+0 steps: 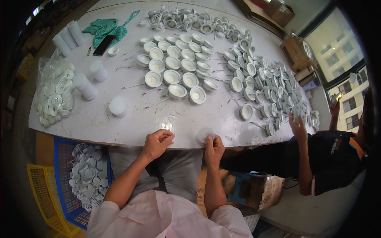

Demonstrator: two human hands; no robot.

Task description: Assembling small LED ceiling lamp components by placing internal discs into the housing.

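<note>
My right hand [214,150] pinches a thin, translucent white disc [204,134] by its edge, just over the table's near edge. To its left, my left hand [158,144] is closed, its fingers curled in against the thumb; whatever it holds, if anything, is hidden. Beyond both hands, round white downlights [173,77] stand in rows, face up, with wires trailing leftward. A short stack of white discs [118,106] sits to the left of my left hand, with taller disc stacks [85,86] farther back.
More downlights crowd the right [250,69] and far side [206,27]. A bag of white rings [55,99], a phone [104,45] and green cloth [105,29] lie left. A blue basket [65,178] holds white round parts. A co-worker's hand [298,127] reaches in at right.
</note>
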